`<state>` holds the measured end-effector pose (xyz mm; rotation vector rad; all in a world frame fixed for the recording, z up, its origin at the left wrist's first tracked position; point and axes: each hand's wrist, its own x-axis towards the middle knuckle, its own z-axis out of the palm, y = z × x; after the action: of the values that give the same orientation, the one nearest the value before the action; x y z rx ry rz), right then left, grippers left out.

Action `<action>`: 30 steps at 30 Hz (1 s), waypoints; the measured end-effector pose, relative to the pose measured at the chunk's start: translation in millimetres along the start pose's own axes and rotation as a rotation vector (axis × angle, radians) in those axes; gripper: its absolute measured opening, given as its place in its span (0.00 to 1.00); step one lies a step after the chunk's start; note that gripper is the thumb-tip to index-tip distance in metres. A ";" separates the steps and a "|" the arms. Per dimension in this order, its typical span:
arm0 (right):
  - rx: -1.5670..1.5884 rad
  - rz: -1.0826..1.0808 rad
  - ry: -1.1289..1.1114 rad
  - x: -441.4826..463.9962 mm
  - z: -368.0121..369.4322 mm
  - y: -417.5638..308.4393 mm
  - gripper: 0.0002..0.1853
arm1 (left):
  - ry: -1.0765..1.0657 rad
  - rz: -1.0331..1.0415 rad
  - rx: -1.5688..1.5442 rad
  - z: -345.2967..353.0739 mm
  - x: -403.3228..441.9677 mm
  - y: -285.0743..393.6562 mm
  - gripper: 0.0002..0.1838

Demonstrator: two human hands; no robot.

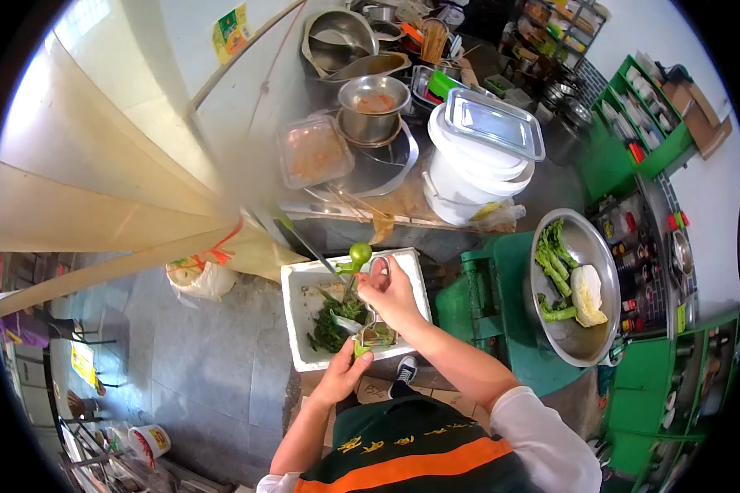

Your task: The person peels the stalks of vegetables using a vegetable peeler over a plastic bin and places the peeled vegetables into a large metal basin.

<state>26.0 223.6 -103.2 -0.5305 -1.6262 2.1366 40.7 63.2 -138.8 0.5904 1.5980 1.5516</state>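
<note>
My left hand (343,376) is closed on the lower end of a pale green vegetable piece (360,348), over the front of a white foam box (291,306). Just above it, my right hand (393,294) has its fingers wrapped round a shiny metal tool with a loop-shaped handle (379,266); its exact kind is unclear. Beside the right fingertips shows a round green vegetable end (359,253). Whether both green parts belong to one stalk is hidden. Dark green leaves (329,324) lie in the box below both hands.
To the right, a steel bowl (580,349) with leafy stalks (552,259) and a Chinese cabbage (588,296) rests on a green bin (501,329). Behind stand a lidded white bucket (464,193), steel pots (368,127) and a plastic tub (314,154). A white sack (199,279) sits left.
</note>
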 end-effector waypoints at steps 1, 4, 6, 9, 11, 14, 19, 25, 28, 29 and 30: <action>-0.068 -0.002 -0.017 -2.0 0.5 -5.0 0.13 | 0.019 0.026 0.071 1.5 -0.3 1.2 0.15; -0.126 -0.068 -0.055 -1.6 3.5 -4.2 0.14 | 0.026 0.087 0.132 4.3 -0.5 4.4 0.14; -0.121 -0.119 -0.062 -0.7 4.5 -1.7 0.14 | 0.028 0.115 0.151 3.5 -0.5 2.8 0.14; -0.188 -0.007 -0.093 -1.4 1.6 -3.2 0.13 | 0.028 0.135 0.183 2.4 0.1 1.3 0.14; -0.237 -0.006 -0.092 -2.1 1.3 -4.4 0.14 | 0.024 0.124 0.199 0.4 -0.8 -0.1 0.13; -0.256 0.020 -0.058 4.4 -4.6 -3.7 0.14 | -0.025 0.077 0.187 -0.4 -3.8 1.1 0.14; -0.081 0.141 0.184 21.7 -42.6 45.8 0.14 | -0.065 0.089 0.114 1.0 -6.1 -1.6 0.16; -0.002 0.143 -0.063 -18.9 -2.6 -13.6 0.11 | -0.062 0.042 0.103 6.4 -3.2 -12.9 0.17; -0.071 0.127 -0.062 -19.2 -0.6 -7.9 0.12 | -0.112 0.120 0.091 6.6 1.1 -16.9 0.18; -0.033 0.117 -0.065 -18.4 -0.8 -4.4 0.12 | -0.088 0.131 0.075 9.4 0.2 -10.9 0.14; -0.033 0.115 -0.063 -17.7 -2.7 -3.1 0.12 | -0.064 0.143 0.060 10.9 0.0 -7.6 0.10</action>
<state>42.7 217.2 -99.9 -0.5858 -1.7050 2.2338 51.0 68.6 -145.2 0.7947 1.5873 1.5763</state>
